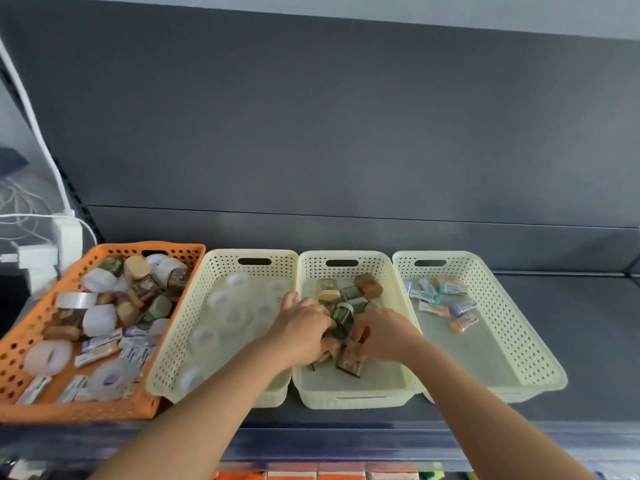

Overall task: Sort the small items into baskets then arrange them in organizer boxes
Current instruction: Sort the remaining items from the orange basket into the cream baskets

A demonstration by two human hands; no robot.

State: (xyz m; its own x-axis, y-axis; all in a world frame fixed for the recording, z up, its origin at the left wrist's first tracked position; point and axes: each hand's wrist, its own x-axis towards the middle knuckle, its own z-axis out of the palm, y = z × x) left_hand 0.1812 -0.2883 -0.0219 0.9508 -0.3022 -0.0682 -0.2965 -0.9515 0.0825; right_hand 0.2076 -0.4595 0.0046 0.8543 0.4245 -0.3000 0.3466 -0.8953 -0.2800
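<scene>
While reaching low into the middle basket (349,398), working hand to hand over a heap of small wrapped blocks (367,287), probably to bunch and square them. Right hand (384,336) curled, pinching a brown patterned block (349,362) by its top. Left hand (301,327) curled too, fingertips buried; cannot tell whether holding anything. Cream perforated plastic, rounded corners, slot handles. Left basket (194,306): cloudy tape rolls (235,317). Right basket (516,327): pastel erasers (433,310), kept apart by kind. Far left, orange basket (20,355) heaped with unsorted mix. Behind, matt grey panel (346,133).
</scene>
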